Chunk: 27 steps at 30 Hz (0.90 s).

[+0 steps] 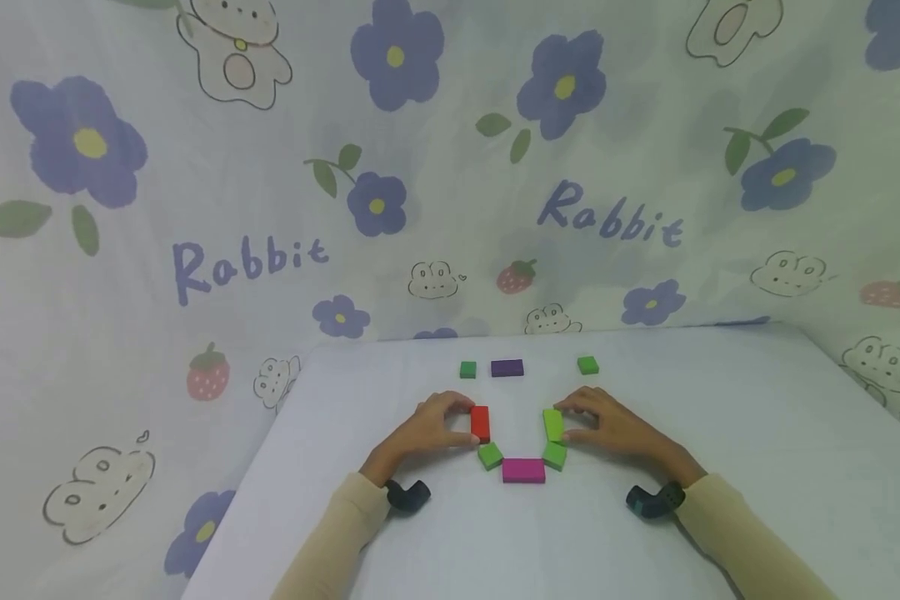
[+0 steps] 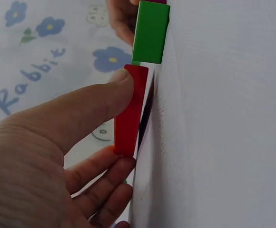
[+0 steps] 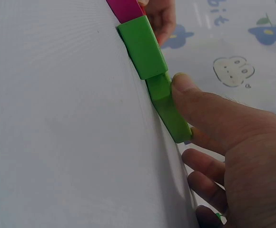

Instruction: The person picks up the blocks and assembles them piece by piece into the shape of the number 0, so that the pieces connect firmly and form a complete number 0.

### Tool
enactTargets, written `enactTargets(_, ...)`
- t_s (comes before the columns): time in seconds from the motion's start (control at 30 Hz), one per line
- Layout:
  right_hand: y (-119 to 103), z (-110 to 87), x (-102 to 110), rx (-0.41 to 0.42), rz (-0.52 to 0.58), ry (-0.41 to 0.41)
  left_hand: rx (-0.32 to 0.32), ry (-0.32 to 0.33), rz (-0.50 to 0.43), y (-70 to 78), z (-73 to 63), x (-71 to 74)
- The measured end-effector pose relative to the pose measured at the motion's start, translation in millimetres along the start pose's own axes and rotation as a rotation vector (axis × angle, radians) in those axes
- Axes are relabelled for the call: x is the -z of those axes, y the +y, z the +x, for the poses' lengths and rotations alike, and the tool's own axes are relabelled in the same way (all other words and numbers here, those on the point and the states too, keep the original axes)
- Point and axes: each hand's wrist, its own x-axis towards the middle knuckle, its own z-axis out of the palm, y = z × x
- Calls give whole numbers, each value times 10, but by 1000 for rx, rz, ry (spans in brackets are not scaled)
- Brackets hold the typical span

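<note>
My left hand [image 1: 423, 427] pinches a red block [image 1: 480, 423] by its two ends, thumb at the near end and fingertips at the far one. Across from it, my right hand [image 1: 613, 427] holds a lime green block [image 1: 552, 423] in the same way. At the near end of the red block sits a small green block [image 1: 490, 456], turned at an angle. Another angled green block [image 1: 554, 456] meets the near end of the lime one. A magenta block [image 1: 523, 471] lies between these two, so the pieces form a U on the white table.
Farther back on the table [image 1: 720, 417] lie a small dark green block [image 1: 468, 369], a purple block [image 1: 507, 367] and a small green block [image 1: 588, 365]. A patterned cloth [image 1: 450, 225] hangs behind the table. Dark bands [image 1: 656, 500] sit at both wrists.
</note>
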Motion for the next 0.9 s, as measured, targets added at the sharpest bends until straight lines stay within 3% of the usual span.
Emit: enactTargets(0.9, 15, 5, 4, 7, -4, -1, -22, 10, 8, -22, 14, -29)
